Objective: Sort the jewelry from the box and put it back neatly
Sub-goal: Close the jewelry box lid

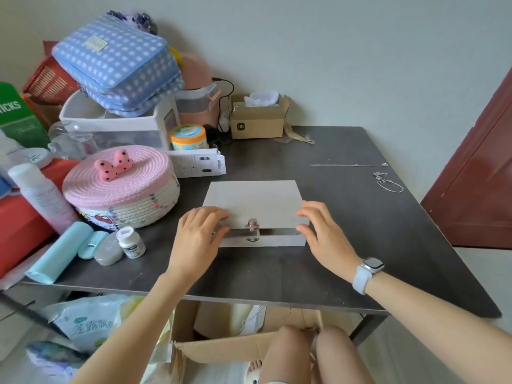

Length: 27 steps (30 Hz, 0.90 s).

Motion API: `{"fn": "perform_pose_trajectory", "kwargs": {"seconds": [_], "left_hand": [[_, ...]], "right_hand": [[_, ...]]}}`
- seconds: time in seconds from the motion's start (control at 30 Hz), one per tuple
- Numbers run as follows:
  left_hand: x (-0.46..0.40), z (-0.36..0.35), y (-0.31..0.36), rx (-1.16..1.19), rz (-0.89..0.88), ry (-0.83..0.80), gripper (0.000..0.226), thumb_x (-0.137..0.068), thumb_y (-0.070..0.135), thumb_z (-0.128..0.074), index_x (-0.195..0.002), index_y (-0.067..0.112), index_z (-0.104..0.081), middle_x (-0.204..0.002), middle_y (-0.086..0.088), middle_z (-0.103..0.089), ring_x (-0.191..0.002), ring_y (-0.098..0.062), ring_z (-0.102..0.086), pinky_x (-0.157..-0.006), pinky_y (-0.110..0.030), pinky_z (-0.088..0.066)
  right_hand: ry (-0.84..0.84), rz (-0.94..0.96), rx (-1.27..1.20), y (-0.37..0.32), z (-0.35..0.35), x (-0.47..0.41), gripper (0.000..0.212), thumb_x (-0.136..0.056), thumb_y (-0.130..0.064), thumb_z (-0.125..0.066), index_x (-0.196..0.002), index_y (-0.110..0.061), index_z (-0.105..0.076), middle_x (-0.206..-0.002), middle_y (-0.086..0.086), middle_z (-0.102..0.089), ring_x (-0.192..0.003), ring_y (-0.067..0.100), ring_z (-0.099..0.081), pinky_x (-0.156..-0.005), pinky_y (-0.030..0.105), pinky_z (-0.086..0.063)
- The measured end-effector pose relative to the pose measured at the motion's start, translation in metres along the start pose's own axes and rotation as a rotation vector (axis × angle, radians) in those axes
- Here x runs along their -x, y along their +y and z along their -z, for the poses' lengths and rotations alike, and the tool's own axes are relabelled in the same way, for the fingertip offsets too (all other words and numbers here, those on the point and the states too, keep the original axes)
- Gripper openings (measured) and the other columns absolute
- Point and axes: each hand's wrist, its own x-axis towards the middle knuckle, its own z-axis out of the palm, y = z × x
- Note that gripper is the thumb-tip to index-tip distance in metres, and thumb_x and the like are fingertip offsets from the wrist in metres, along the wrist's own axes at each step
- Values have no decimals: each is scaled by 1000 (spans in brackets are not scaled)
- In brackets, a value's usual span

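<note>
A pale grey jewelry box (253,202) with a small metal clasp (252,225) stands in the middle of the dark table (374,231). Its lid is raised a narrow crack at the front. My left hand (198,236) grips the lid's front left corner, fingers on top and thumb at the gap. My right hand (322,234) grips the front right corner the same way; a white watch sits on that wrist. A thin silver chain (349,165) lies stretched out at the far right of the table. A second silver chain (388,184) lies bunched just in front of it.
A pink-lidded woven basket (122,189), a small white bottle (130,242), cases and a tube crowd the left side. Behind stand a white bin with a blue checked bag (119,62), a jar and a cardboard box (259,117). An open carton sits under the table.
</note>
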Motion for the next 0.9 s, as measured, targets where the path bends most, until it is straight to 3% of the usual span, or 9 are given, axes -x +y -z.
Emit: {"fn": "perform_pose_trajectory", "kwargs": {"seconds": [0.07, 0.13, 0.23, 0.4, 0.5, 0.7, 0.8, 0.9], "left_hand": [[11, -7, 2, -6, 18, -2, 20, -81, 13, -64, -100, 13, -64, -103, -5, -65, -98, -27, -60, -86, -39, -44], [19, -11, 7, 6, 48, 0, 23, -80, 7, -66, -102, 11, -64, -108, -6, -65, -103, -28, -59, -87, -39, -44], [24, -13, 11, 49, 95, 0, 25, -83, 16, -57, -106, 12, -63, -117, -5, -62, -114, -24, -54, -93, -38, -40], [26, -16, 6, 81, 115, -20, 30, -83, 11, -59, -113, 16, -62, -127, -3, -59, -124, -22, -49, -98, -51, -42], [28, -16, 7, 96, 140, -18, 30, -84, 12, -57, -114, 17, -62, -129, -1, -57, -127, -19, -46, -100, -51, -39], [28, -15, 10, 83, 155, -23, 30, -85, 19, -52, -114, 18, -61, -132, 1, -55, -129, -19, -43, -103, -49, -34], [28, -15, 11, 63, 153, -48, 31, -85, 17, -57, -116, 18, -59, -134, -1, -53, -131, -20, -41, -104, -50, -33], [28, -13, 14, 5, 141, -66, 34, -84, 27, -53, -117, 17, -56, -135, -2, -52, -132, -22, -40, -103, -50, -36]], "right_hand": [[-18, 34, 47, 2, -5, 4, 20, -89, -12, -53, -108, -5, -56, -122, 9, -49, -101, 26, -55, -84, 37, -47], [39, 103, 110, 4, -10, 5, 21, -85, -10, -51, -105, -7, -59, -112, 10, -55, -106, 18, -47, -93, 43, -44], [57, 216, 218, 0, -19, 4, 33, -83, -18, -39, -111, -13, -55, -108, 6, -58, -115, 14, -40, -105, 53, -29], [27, 370, 256, -25, -38, -6, 39, -82, -18, -39, -118, -10, -52, -108, 8, -59, -109, 19, -41, -102, 47, -37], [47, 430, 277, -28, -47, -7, 36, -81, -15, -42, -116, -14, -53, -108, 9, -60, -104, 19, -44, -97, 43, -31], [-32, 627, 480, -13, -40, -6, 38, -79, -15, -45, -112, -25, -61, -120, 13, -58, -118, 31, -51, -102, 46, -32], [-68, 609, 489, -13, -37, -6, 30, -83, -24, -44, -108, -24, -61, -123, 11, -58, -120, 28, -50, -102, 43, -31], [3, 431, 366, -20, -39, -9, 34, -83, -40, -46, -110, -18, -49, -114, 3, -61, -110, 21, -56, -96, 35, -34]]}}
